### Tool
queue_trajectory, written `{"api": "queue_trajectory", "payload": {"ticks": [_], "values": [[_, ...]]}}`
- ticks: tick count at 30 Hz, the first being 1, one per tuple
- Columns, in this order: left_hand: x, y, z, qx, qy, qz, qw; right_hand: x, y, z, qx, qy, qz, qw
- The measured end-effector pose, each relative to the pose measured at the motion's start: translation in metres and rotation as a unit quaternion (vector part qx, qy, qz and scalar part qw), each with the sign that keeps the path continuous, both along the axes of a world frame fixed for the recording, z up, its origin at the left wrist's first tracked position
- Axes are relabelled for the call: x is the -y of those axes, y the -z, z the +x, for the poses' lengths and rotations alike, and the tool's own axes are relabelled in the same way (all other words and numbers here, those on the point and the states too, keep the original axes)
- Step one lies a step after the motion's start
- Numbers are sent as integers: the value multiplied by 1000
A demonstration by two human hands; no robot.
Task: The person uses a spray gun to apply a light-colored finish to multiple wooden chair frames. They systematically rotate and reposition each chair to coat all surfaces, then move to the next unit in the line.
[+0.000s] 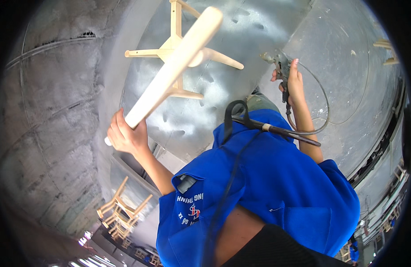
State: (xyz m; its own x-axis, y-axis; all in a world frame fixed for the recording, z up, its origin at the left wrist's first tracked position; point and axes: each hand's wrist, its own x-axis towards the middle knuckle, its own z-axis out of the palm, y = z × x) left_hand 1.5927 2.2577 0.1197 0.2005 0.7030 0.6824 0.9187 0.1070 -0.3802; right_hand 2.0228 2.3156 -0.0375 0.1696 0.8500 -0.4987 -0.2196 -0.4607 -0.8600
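A pale, unpainted wooden chair frame (179,60) stands before me at the upper left. Its long smooth rail slants up toward me, with several legs or struts spreading behind it. My left hand (129,135) is closed around the rail's lower end. At the right, my right hand (295,84) grips a metal spray gun (283,69) by its handle, thumb raised. The gun's nozzle points left, toward the frame but apart from it. Where the trigger finger rests is hard to make out. A dark hose (323,102) loops from the gun back toward my body.
More wooden chair frames (121,209) stand in a row at the lower left. Pale wooden pieces (385,46) show at the far right edge. A grey, smudged floor (187,120) lies below, and a stained grey wall (58,111) rises at the left.
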Motion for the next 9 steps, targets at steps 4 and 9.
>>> {"api": "queue_trajectory", "payload": {"ticks": [4, 9], "values": [[16, -58, 15, 41, -70, -64, 995, -39, 7, -15, 21, -44, 19, 999], [-50, -134, -6, 168, -237, -119, 949, -118, 16, -54, -81, -81, 155, 981]]}}
